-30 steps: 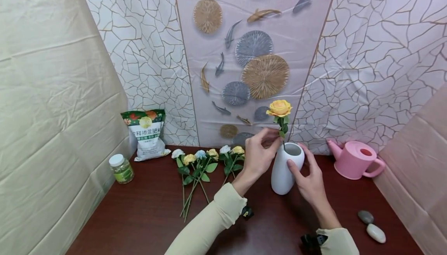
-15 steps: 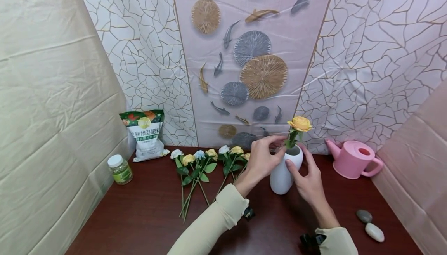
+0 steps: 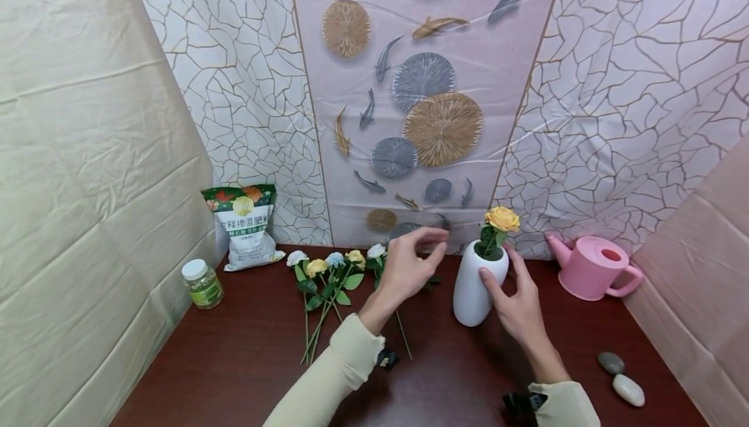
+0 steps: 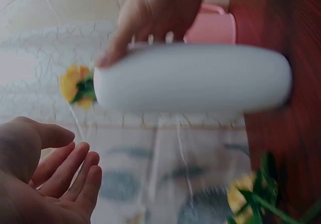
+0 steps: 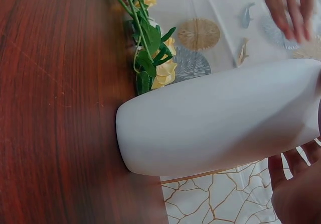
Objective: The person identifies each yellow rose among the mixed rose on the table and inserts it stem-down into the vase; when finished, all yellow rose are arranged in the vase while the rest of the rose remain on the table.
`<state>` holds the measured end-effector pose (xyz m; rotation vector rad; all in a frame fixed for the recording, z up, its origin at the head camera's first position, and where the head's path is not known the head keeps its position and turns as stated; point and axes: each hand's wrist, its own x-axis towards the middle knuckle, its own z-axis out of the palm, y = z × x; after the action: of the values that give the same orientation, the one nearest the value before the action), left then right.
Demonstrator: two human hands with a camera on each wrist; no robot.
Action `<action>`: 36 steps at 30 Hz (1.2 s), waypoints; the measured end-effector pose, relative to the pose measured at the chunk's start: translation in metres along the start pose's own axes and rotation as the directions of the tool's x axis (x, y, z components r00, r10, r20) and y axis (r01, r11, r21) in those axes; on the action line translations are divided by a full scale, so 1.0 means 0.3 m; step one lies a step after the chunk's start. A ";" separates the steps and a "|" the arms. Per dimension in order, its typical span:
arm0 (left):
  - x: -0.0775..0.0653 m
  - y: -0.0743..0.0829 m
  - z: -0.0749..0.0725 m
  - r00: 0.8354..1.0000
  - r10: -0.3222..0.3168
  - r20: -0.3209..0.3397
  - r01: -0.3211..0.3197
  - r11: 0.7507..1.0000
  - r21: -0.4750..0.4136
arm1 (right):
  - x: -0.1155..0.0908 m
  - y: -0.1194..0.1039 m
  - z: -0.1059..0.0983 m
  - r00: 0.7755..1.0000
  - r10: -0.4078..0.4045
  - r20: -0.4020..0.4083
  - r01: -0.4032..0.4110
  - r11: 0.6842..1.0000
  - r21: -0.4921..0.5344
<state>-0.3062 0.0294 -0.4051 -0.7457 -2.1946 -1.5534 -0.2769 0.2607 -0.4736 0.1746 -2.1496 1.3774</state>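
A yellow rose (image 3: pixel 502 219) stands in a white vase (image 3: pixel 471 294), its bloom and green leaves just above the rim. Its stem is hidden inside. My right hand (image 3: pixel 521 303) holds the vase near the top, thumb on the front and fingers on the far side. To the left of the vase is my left hand (image 3: pixel 406 268), empty and apart from it, fingers loosely bent. The left wrist view shows a gap between this left hand (image 4: pixel 55 169) and the rose. A group of loose roses (image 3: pixel 328 277) lies farther left, and my left hand partly covers another group.
A pink watering can (image 3: pixel 597 268) stands behind and to the right. Two pebbles (image 3: pixel 628 390) lie at the front right of the brown table (image 3: pixel 234 362). At the back left are a fertilizer bag (image 3: pixel 248 232) and a jar with a white lid (image 3: pixel 202 284).
The yellow rose has gone down into the vase. My left hand has let go of it and drawn back to the left. My right hand stays on the vase.
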 end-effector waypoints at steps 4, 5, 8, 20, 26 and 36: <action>-0.050 -0.085 -0.092 0.997 -0.070 -0.014 0.070 0.997 0.016 | -0.002 -0.002 0.000 1.000 0.011 0.000 -0.011 1.000 -0.012; -0.063 -0.108 -0.117 0.996 -0.092 -0.021 0.093 0.995 0.020 | -0.002 -0.006 -0.001 1.000 0.013 -0.001 -0.013 1.000 -0.017; -0.103 -0.180 -0.195 0.988 -0.149 -0.043 0.150 0.988 0.033 | -0.005 -0.032 -0.004 1.000 0.014 0.001 -0.014 1.000 -0.013; -0.258 -0.355 -0.382 0.955 -0.288 -0.076 0.297 0.933 0.202 | -0.022 -0.161 -0.034 0.999 0.034 0.025 -0.034 0.999 -0.022; -0.284 -0.375 -0.318 0.929 -0.352 0.117 0.317 0.917 0.243 | -0.011 -0.086 -0.030 0.999 0.052 0.011 -0.051 0.998 -0.028; -0.289 -0.383 -0.236 0.854 -0.475 0.212 0.402 0.862 0.310 | -0.004 -0.009 -0.007 0.999 0.033 0.012 -0.032 0.999 -0.023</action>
<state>-0.3070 -0.0859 -0.5167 -0.4133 -2.8755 -1.3711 -0.2741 0.2610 -0.4716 0.1403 -2.1866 1.3726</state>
